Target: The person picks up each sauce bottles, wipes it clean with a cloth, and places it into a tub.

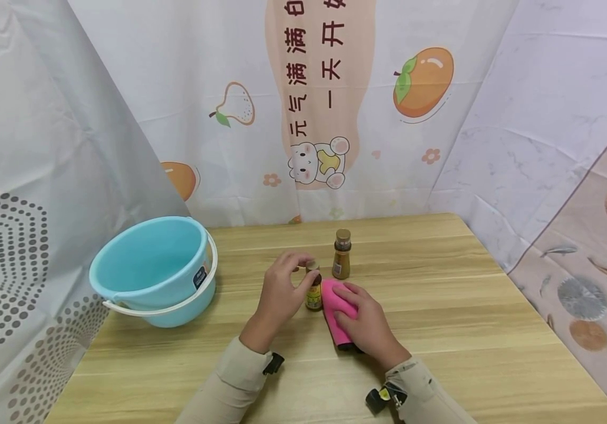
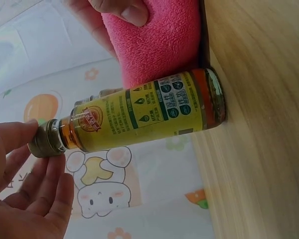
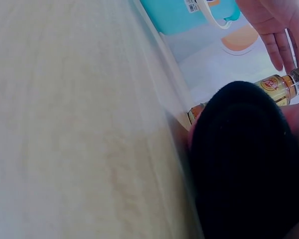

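Observation:
A small glass bottle [image 2: 144, 112] with a yellow label and a gold-coloured cap stands upright on the table. My left hand [image 1: 280, 287] pinches its cap [image 2: 46, 139] between thumb and forefinger, the other fingers loosely bent beside it. Just right of the bottle, a pink fuzzy terry-cloth pad [image 1: 333, 311] with a black part at its near end lies under my right hand [image 1: 365, 323], whose fingers grip it from above. The right wrist view shows mostly the black rounded end [image 3: 244, 159] of this pad. Behind them stands a second bottle [image 1: 342, 259] with a gold-coloured cap, untouched.
A light blue bucket [image 1: 155, 315] with a white handle stands at the table's left side. The wood-grain table [image 1: 452, 330] ends against a printed curtain [image 1: 218, 53] at the back, and more fabric hangs at both sides.

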Tool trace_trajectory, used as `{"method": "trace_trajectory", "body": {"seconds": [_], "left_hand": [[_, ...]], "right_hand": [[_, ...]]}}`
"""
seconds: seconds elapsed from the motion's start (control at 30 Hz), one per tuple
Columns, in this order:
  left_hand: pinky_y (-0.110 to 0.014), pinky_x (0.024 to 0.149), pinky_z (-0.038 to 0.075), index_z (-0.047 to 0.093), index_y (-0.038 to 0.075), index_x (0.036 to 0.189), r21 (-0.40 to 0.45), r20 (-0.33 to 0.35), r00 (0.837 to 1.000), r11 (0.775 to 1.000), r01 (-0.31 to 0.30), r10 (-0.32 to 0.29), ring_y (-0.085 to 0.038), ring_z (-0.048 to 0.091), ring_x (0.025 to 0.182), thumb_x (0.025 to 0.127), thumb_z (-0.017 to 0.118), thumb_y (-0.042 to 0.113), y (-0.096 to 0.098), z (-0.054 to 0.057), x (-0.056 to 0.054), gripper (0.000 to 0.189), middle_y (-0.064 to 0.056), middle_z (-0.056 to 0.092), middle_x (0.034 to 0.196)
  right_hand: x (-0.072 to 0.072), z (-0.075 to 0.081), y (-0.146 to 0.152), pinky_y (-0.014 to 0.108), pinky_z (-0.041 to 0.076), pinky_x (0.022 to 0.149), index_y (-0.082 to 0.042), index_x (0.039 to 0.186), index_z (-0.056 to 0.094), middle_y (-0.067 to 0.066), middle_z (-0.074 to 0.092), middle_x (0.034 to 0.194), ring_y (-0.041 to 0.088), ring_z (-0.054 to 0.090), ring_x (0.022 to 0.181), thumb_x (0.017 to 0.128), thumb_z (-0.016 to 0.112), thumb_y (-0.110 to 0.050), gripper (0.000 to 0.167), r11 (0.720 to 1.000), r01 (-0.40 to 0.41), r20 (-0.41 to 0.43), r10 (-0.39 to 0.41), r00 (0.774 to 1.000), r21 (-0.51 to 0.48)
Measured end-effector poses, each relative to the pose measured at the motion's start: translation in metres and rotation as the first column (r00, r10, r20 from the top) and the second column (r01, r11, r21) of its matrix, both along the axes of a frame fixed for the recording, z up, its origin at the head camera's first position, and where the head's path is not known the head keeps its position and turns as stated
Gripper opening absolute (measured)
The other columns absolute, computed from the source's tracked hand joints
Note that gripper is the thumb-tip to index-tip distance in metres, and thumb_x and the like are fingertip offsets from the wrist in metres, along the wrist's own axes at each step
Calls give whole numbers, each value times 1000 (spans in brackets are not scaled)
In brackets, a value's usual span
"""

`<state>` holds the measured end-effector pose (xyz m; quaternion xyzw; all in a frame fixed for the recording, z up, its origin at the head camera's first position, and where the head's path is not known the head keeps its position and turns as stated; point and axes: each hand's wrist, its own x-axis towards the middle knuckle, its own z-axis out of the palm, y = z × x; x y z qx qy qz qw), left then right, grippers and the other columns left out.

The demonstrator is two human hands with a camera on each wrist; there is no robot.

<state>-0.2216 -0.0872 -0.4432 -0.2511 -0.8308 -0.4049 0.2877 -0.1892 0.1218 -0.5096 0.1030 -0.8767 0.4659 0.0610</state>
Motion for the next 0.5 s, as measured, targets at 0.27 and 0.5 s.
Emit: {"method": "trace_trajectory", "body": {"seconds": [0.27, 0.5], "left_hand": [[-38, 84, 64, 70, 9, 113, -5, -6, 1000, 1000, -11, 11, -15, 71, 98, 92, 80, 15, -1, 1, 0, 25, -2, 71, 108], [-33, 86, 64, 70, 5, 113, 1, 10, 1000, 1000, 3, -3, -16, 73, 96, 92, 80, 12, -2, 2, 0, 25, -3, 73, 106]], "right_hand": [[0, 1, -1, 51, 53, 108, -26, 138, 68, 7, 54, 153, 31, 53, 139, 89, 80, -14, 52, 999, -7, -70, 4, 998, -44], [2, 3, -1, 40, 58, 100, -26, 139, 67, 6, 53, 154, 26, 56, 137, 90, 80, -13, 53, 993, -35, -162, 17, 987, -112]]}}
